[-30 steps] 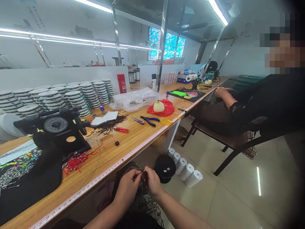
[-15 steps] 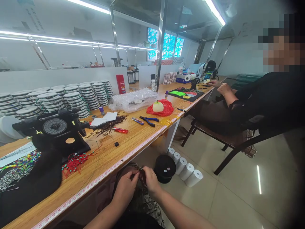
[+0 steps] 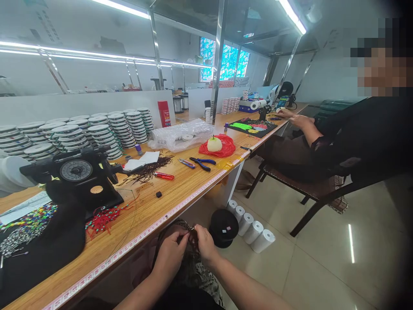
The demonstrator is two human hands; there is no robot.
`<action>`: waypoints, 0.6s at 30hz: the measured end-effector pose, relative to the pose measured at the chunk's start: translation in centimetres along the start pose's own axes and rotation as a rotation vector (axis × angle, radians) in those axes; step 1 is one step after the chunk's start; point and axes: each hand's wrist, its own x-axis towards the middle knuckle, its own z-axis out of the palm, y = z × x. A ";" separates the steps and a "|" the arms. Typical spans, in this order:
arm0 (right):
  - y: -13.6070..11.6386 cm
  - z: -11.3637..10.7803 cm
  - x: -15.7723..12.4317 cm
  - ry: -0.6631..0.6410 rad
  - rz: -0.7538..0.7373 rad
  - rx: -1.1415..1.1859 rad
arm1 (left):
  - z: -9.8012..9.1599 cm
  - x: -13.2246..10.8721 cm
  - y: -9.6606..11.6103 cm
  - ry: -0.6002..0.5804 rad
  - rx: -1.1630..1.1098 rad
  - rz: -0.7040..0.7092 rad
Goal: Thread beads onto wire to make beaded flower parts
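Over my lap, just off the table's front edge, my left hand (image 3: 172, 252) and my right hand (image 3: 205, 246) meet fingertip to fingertip. Both are closed in a pinch. Between them is something small and partly dark, with a shiny bit near the right fingertips; its kind is too small to tell. On the tabletop closest to the hands lie a small black block (image 3: 158, 194), a red lighter (image 3: 164, 176) and blue-handled pliers (image 3: 203, 163). Beside the pliers rests a utility knife (image 3: 186, 163).
A black winding machine (image 3: 77, 176) stands at left by a bead mat (image 3: 38, 254). Behind are stacked spools (image 3: 103, 137). A peeled fruit (image 3: 214, 144) sits on a red bag (image 3: 227, 148). Below are a black spool (image 3: 224, 228) and white rolls (image 3: 263, 241). A co-worker (image 3: 351, 142) sits at right.
My hands stay pinched together in nearly the same place over my lap. The view has shifted very slightly. The co-worker's hands have moved a little to the left.
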 end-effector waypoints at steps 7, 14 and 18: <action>-0.3 0.2 -0.1 -0.016 0.031 0.088 | 0.1 -0.2 0.1 0.017 -0.006 0.045; -0.8 0.1 -0.3 -0.025 0.053 0.145 | 0.1 -0.6 0.3 0.038 -0.023 0.123; -0.9 -0.1 -0.5 -0.020 0.071 0.152 | 0.1 -0.7 0.4 0.040 -0.021 0.156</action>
